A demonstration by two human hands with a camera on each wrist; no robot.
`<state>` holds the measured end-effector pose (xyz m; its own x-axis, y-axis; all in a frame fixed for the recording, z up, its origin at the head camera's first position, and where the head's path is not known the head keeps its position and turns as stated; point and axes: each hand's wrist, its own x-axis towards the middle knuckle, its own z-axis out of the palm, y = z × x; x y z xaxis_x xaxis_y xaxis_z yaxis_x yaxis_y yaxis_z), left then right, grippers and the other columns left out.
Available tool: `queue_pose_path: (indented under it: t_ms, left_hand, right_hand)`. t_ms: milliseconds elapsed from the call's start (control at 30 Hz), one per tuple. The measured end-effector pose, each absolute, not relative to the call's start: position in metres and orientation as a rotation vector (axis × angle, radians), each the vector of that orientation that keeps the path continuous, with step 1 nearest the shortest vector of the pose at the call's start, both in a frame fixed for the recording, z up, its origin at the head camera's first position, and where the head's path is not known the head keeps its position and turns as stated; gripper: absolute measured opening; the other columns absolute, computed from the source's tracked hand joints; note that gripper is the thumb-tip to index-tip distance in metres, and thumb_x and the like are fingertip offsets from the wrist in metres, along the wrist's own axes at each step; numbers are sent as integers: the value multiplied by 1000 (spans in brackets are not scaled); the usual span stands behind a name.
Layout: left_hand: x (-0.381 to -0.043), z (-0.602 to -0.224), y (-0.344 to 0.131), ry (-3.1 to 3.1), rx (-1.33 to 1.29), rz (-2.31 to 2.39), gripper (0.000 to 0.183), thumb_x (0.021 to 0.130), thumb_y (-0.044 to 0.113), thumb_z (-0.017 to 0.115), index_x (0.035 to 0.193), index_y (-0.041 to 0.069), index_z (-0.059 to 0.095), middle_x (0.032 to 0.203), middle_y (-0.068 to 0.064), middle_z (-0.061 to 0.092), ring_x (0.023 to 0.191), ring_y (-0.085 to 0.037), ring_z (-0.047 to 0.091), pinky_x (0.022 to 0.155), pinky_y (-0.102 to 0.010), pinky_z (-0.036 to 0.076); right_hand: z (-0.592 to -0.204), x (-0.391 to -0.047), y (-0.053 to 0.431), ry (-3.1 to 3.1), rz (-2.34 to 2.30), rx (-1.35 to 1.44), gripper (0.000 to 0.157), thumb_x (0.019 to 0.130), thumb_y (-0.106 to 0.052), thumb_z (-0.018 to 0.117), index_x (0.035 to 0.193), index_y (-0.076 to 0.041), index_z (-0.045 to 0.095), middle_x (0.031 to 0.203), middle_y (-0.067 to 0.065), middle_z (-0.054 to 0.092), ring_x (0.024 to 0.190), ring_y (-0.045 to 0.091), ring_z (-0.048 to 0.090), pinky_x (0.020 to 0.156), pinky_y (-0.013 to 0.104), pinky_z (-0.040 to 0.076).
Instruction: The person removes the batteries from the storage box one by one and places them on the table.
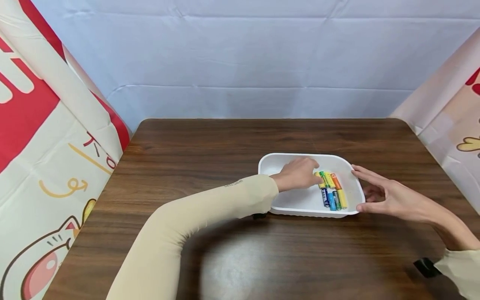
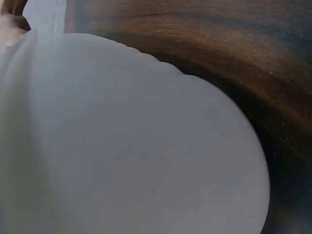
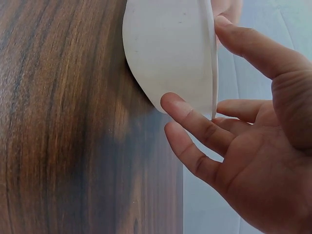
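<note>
Left hand: inside the tray, the left hand [image 1: 300,173] reaches over the batteries, thumb and forefinger visibly apart; what its hidden fingers touch, I cannot tell.
Right hand: the right hand [image 3: 263,151] spreads loosely around the tray's right end, thumb at the rim, fingers relaxed rather than curled tight.
White tray: the rounded rectangular white tray [image 1: 315,213] sits on the dark wood-grain table [image 1: 202,146], right of centre.
Batteries: a cluster toward the tray's right end, in two rows; the upper includes an orange battery [image 1: 336,181], the lower a dark blue battery [image 1: 325,197], a light blue battery [image 1: 331,201] and a yellow battery [image 1: 342,199].
Backdrop: pale creased cloth [image 1: 225,54] behind.
</note>
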<state>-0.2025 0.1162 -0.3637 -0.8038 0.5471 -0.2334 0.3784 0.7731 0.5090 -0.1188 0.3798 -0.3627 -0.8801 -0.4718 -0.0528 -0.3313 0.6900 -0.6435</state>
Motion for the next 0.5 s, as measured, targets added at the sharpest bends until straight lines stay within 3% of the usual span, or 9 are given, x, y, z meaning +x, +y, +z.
queue_pose_path:
  t_ms: [100, 167, 367, 500]
  left_hand:
    - [-204, -372, 120, 2605, 683, 654, 50, 97, 39, 73, 141, 17, 64, 141, 7, 62, 102, -6, 57, 85, -21, 47]
    - [-204, -376, 122, 2621, 677, 656, 47, 96, 39, 74, 138, 17, 67, 136, 6, 64, 98, -6, 57, 82, -20, 47]
    - [-203, -387, 127, 2698, 714, 594, 33, 94, 40, 76, 118, 18, 75, 102, 7, 63, 88, -7, 52, 73, -19, 43]
    - [-200, -390, 129, 2718, 712, 584, 26, 94, 41, 76, 104, 18, 72, 91, 7, 56, 85, -8, 50, 68, -21, 41]
  right_hand:
    - [-365, -119, 381, 2680, -998, -667, 99, 84, -4, 85, 163, -4, 25, 145, -28, 36, 94, 2, 65, 72, 20, 55]
    - [-365, -119, 382, 2678, -1016, -675, 100, 83, -1, 85, 163, -3, 25, 144, -33, 35, 94, 2, 65, 72, 19, 54]
    - [-367, -120, 382, 2688, -1019, -686, 101, 81, 0, 85, 163, -2, 26, 148, -32, 35, 93, 2, 64, 72, 17, 53]
    - [-365, -119, 381, 2689, -1002, -681, 99, 83, -2, 85, 162, -3, 26, 151, -22, 36, 93, 3, 65, 73, 18, 53]
